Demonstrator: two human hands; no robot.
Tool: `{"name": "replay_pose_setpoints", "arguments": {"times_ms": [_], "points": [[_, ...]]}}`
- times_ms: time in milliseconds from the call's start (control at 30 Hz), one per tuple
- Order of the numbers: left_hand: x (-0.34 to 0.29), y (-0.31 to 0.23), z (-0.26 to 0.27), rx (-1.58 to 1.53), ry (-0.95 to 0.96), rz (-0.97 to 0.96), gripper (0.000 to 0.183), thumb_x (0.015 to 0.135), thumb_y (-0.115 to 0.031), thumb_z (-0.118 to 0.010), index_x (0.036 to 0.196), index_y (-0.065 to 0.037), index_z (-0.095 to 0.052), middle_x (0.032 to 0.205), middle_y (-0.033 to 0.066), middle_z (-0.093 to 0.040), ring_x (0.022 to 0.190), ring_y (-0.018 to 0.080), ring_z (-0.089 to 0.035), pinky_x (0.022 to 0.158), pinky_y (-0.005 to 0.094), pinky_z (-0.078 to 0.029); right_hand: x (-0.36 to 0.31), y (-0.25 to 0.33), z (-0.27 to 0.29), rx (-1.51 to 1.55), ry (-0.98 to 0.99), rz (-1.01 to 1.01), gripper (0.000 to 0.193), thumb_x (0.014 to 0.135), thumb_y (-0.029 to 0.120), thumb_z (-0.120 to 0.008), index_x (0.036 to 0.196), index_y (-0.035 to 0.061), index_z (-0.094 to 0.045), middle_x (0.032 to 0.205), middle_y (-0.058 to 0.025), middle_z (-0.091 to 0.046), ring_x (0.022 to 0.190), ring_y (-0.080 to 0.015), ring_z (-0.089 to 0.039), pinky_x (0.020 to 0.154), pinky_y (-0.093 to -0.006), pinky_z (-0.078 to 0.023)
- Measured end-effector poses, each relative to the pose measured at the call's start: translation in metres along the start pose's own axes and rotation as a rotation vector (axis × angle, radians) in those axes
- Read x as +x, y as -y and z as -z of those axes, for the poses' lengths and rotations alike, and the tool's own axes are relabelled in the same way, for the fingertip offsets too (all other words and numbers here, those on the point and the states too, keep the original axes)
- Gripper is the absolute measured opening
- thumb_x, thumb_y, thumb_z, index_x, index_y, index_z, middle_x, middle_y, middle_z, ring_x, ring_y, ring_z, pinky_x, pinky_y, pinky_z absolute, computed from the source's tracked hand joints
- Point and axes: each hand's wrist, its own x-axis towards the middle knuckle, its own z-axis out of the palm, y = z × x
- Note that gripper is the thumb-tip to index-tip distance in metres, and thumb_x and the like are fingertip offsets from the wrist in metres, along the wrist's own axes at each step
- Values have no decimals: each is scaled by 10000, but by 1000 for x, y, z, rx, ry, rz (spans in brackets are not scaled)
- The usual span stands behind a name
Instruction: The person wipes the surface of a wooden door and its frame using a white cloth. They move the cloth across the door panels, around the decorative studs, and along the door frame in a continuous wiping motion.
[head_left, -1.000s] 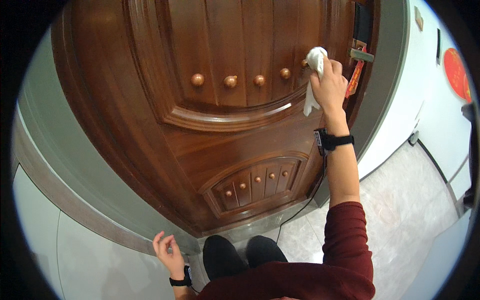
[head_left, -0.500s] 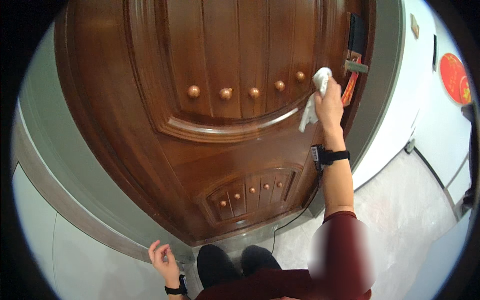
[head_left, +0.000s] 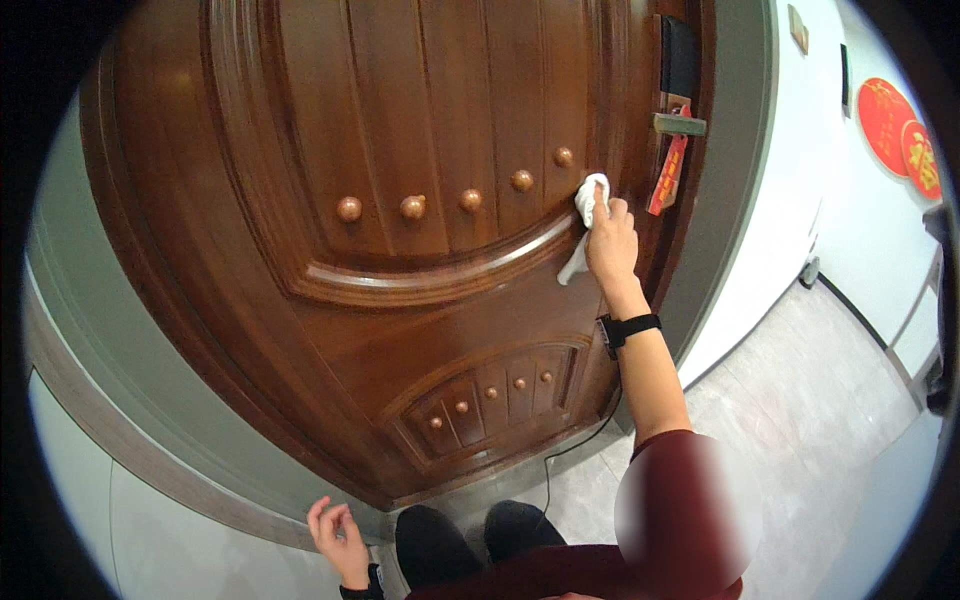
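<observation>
With my right hand (head_left: 613,245) I press a white cloth (head_left: 593,198) against a brown wooden door (head_left: 440,325). The hand is closed round the cloth, and a loose end hangs down beside it. Cloth and hand are at the right end of the curved moulding, just below the rightmost of a row of round copper-coloured knobs (head_left: 564,157). My left hand (head_left: 340,543) hangs low at the left, away from the door, with nothing in it and its fingers loosely curled and apart.
A door handle (head_left: 679,125) with a red hanging tag (head_left: 668,175) is right of the cloth. A grey frame (head_left: 735,170) edges the door. A black cable (head_left: 575,452) runs down from my right wrist. Red round decorations (head_left: 885,125) hang on the white wall.
My right hand has moved down and left across the door with the cloth. The view has shifted slightly, and my left hand stays low with fingers apart.
</observation>
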Motion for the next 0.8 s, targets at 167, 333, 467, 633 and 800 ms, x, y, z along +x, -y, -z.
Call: {"name": "replay_pose_setpoints", "arguments": {"times_ms": [167,333,467,633,800], "points": [[2,-12,-4,-54,-7,-44,99,909,32,-613,987,15,-672,1285,134,-539,957,188,-614,789,286,-519,15,-33,33,421,222,181,500,802,-15,-614,1264,162,-686,1171,-179,-588,1108,-368,-611,955,-429,-504],[-7,-9,8,-10,-11,45,96,921,25,-605,990,15,-671,1293,132,-533,983,191,-615,810,285,-518,21,-23,9,274,-112,-51,657,808,-43,-624,1437,123,-534,1155,-191,-558,1024,-385,-595,893,-451,-511],[-14,-2,9,-45,-33,47,97,923,28,-601,992,18,-667,1302,134,-527,1007,194,-614,824,291,-521,-40,32,-22,375,-41,-92,701,790,-33,-639,1462,105,-493,1186,-211,-520,1064,-411,-572,893,-457,-509],[-13,-1,9,-64,-9,38,104,925,46,-586,995,27,-660,1308,139,-521,1032,202,-608,855,308,-533,-81,57,-8,694,122,152,680,785,-22,-635,1446,94,-523,1137,-208,-537,1078,-414,-574,932,-439,-503],[-13,-1,14,-48,-34,26,105,925,61,-577,989,33,-656,1307,137,-519,1010,207,-621,871,318,-542,-33,0,-3,613,-75,7,651,812,26,-635,1449,114,-533,1184,-189,-540,1081,-368,-589,936,-418,-504]]}}
